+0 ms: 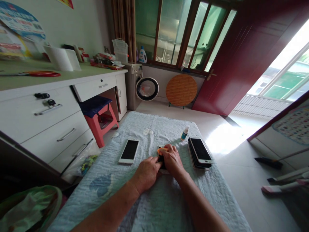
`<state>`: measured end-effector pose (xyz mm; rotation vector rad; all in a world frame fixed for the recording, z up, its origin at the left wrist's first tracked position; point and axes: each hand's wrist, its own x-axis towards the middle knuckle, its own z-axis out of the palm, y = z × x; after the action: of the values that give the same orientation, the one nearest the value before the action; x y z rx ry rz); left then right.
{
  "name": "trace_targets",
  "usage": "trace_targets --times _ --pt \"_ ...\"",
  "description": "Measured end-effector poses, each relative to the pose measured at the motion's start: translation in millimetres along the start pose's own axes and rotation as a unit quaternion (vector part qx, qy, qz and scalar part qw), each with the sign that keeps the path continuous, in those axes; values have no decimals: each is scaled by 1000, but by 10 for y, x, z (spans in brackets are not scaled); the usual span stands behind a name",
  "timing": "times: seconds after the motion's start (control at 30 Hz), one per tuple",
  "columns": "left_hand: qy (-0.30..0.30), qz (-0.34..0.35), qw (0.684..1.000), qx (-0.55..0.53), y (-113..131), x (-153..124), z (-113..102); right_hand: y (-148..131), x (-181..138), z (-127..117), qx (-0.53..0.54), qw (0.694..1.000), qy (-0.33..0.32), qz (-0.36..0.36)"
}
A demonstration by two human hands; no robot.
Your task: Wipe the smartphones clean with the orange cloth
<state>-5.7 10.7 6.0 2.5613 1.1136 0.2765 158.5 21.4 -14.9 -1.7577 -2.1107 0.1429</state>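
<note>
A phone (164, 171) with a dark screen lies on the cloth-covered table, mostly hidden under both hands. My left hand (146, 171) is closed at its left edge, holding it in place. Pressed onto the screen, my right hand (171, 159) has its fingers closed on a small orange cloth (161, 150). To the left rests a white phone (129, 150), its black screen facing up. Several phones are stacked on the right, a white-framed phone (200, 150) on top. Behind that stack stands a small spray bottle (184, 133) with a white cap.
A light blue quilted cloth (154, 124) covers the table. Left of it are a red stool (98, 117), a white desk (96, 86) and a lined bin (56, 196). Farther back are a washing machine (132, 85) with its door open and a round wooden board (181, 90).
</note>
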Motion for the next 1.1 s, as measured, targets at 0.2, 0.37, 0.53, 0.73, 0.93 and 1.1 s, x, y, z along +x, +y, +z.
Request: trace_targets --times 0.2,0.37,0.53,0.73,0.93,1.1 --pt "-2 -5 1000 0 -17 2 31 86 36 8 -36 995 44 83" --pt "-2 -3 1000 3 -12 4 33 128 20 18 -37 992 67 103" --pt "-3 3 1000 9 10 -3 22 106 43 45 -17 995 53 82" --pt "-13 5 1000 15 19 3 11 66 52 42 -9 999 33 35" --pt "-15 22 1000 7 1 -1 14 92 26 -1 -6 997 52 65" --pt "-13 35 999 12 -4 -22 2 102 17 3 -2 996 58 72"
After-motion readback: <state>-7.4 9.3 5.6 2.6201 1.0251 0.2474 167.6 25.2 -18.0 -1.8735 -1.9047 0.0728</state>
